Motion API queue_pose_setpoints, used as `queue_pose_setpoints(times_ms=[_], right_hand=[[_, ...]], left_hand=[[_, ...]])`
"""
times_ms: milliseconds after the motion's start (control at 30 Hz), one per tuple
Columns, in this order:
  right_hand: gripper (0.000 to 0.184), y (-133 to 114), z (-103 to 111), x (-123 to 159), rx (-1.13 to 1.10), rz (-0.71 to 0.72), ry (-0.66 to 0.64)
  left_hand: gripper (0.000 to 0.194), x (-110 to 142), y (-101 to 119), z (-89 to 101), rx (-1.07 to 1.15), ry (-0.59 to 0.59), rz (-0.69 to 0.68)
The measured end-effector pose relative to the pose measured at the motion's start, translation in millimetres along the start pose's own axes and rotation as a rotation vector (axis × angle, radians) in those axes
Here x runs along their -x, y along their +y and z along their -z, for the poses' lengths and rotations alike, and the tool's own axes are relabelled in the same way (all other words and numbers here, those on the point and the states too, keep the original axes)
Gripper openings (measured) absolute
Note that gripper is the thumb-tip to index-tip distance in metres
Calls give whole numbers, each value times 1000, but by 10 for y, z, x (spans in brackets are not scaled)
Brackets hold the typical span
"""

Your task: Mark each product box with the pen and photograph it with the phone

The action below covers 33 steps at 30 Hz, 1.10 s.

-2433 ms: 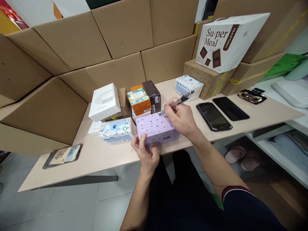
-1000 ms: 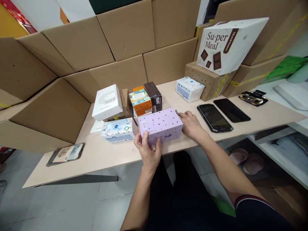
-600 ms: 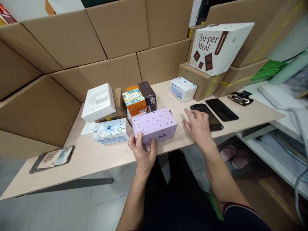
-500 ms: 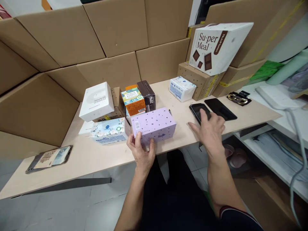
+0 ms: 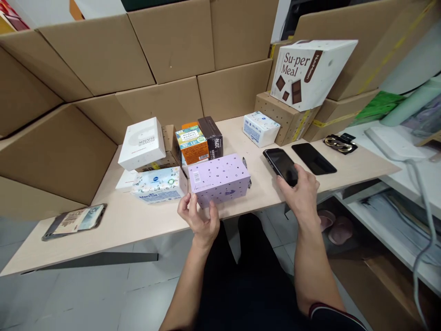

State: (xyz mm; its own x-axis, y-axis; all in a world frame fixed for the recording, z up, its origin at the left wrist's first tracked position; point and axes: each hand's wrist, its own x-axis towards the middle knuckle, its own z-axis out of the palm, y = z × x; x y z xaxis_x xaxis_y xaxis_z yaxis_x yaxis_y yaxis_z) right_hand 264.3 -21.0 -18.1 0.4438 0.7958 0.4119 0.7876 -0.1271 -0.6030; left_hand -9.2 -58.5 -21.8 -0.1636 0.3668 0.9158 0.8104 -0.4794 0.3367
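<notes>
My right hand (image 5: 303, 193) grips the near end of a black smartphone (image 5: 280, 164), its far end tilted up slightly off the table. Just right of it lies a second, flat black phone (image 5: 313, 158). My left hand (image 5: 201, 220) is at the front of a lilac patterned box (image 5: 220, 177), fingers apart, fingertips at its lower left edge; I cannot tell whether they touch it. Left of the lilac box sits a floral tissue pack (image 5: 160, 185). Behind it stand an orange and green box (image 5: 192, 142) and a dark brown box (image 5: 211, 137).
A white power bank box (image 5: 142, 143) rests on a cardboard box at the left. A phone with banknotes on it (image 5: 76, 222) lies near the left edge. Farther right are another tissue pack (image 5: 261, 128), a white Su-per Meal box (image 5: 306, 73) and a gold chain (image 5: 339, 143). Cardboard boxes (image 5: 165, 103) wall the back.
My right hand has closed on the black smartphone and shifted it a little to the left. My left hand has loosened from the lilac box and drawn slightly down.
</notes>
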Motion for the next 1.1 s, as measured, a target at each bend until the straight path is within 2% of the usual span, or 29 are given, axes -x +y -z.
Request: queue_pose_setpoints(times_ms=[67,167,200,300,400,533,700,800,933,1033,1100], right_hand=[[66,-136,101,94,-80,74,30],[63,-444,273,241,-157,193,86],[62,-555,321,292,-181,228,102],[58,-833,407,448,-250,322,137],[55,-984,404,599,-281,390,129],[54,-1040,326,738,-284,429,125],[53,-1047,246,813,-266,411,138],[54,-1051,229,857,-244,407,141],[60,-1046,240,921,-236,388,79],[68,-1035,269,957,-215,401,17],[71,-1035,286,973,-199,427,21]], left_hand=[[69,-28,96,38,25,19,-77],[66,-126,331,55,150,-79,-136],[65,-167,417,45,228,-134,-109],[59,-281,624,-10,460,-292,97],[54,-342,698,-57,554,-359,286],[55,-342,670,-65,607,-378,452],[53,-301,637,-71,616,-360,502],[53,-278,635,-92,649,-348,592],[55,-246,627,-121,705,-311,709],[54,-224,611,-134,722,-296,737],[54,-220,604,-136,740,-290,761]])
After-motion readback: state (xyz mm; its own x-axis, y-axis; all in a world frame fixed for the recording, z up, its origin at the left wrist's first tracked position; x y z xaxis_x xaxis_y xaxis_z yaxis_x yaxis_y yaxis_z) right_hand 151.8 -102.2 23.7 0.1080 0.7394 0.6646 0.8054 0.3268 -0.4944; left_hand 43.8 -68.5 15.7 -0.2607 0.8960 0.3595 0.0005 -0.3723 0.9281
